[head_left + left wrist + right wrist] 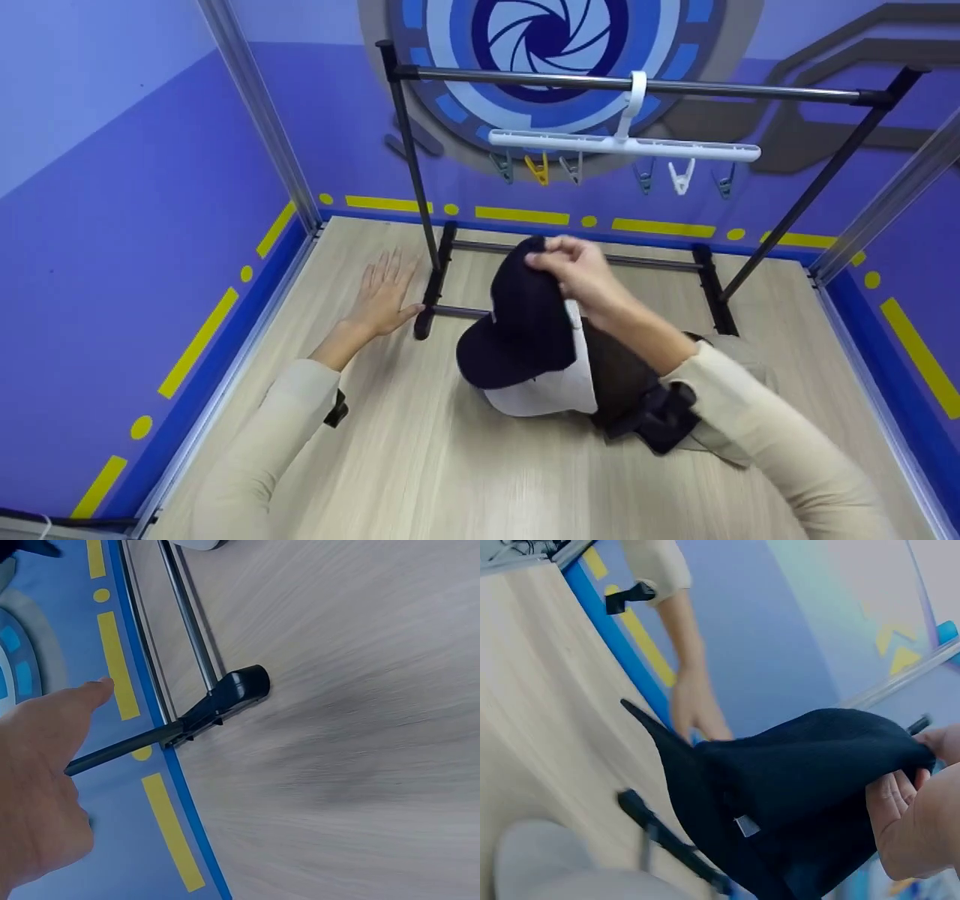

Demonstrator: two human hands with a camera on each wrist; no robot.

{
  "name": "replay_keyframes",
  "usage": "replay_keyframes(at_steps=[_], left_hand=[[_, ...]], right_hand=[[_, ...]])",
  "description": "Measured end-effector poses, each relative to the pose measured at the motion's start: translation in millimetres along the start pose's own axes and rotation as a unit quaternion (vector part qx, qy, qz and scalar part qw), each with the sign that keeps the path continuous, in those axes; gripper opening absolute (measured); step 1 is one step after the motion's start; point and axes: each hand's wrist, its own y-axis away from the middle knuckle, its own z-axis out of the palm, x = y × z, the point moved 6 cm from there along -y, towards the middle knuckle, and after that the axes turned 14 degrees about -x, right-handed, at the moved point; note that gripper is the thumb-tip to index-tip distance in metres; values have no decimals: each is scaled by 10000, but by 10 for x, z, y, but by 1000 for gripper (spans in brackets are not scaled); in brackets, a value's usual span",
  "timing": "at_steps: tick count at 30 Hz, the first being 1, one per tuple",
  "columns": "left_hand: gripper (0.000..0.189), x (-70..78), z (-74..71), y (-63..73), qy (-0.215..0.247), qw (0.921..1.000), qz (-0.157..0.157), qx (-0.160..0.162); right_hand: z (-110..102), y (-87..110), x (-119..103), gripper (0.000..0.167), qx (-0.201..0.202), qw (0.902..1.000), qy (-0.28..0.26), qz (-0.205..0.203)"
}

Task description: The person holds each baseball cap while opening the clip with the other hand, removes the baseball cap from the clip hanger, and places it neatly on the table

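Note:
My right hand (581, 274) pinches the top of a dark navy cap (525, 315) between thumb and fingers. In the head view, the cap's brim points left and down. The right wrist view looks at the cap (802, 787) from another side, with a small pale tag on it. Beneath it lies a white cap (540, 394). My left hand (386, 296) holds nothing; its fingers are spread and straight, beside the left foot (425, 319) of a clothes rack.
A brown item (615, 360) and a beige item (731, 356) lie right of the caps, partly behind my right arm. From the rack's top bar (525, 76) hangs a white hanger (555, 141) with several clips. Walls border the wooden surface (465, 480).

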Motion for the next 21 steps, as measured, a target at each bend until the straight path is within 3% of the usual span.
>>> replay_keyframes(at_steps=[5, 9, 15, 18, 21], left_hand=[[82, -21, 33, 33, -31, 10000, 62, 21], [83, -26, 63, 24, 29, 9999, 136, -42], [83, -50, 95, 15, 103, 9997, 201, -22], [83, -49, 107, 4, 162, 9996, 234, -27], [82, -33, 122, -11, 160, 9996, 222, -103]], right_hand=[[15, -120, 504, 16, -158, 9985, 348, 382], [-152, -94, 777, 20, 46, 9954, 753, 586], [-380, -6, 1011, 53, 148, 9909, 1208, 570], [-453, 35, 1071, 54, 182, 9825, 1808, 419], [-496, 72, 1093, 46, 175, 9658, 2582, 193]])
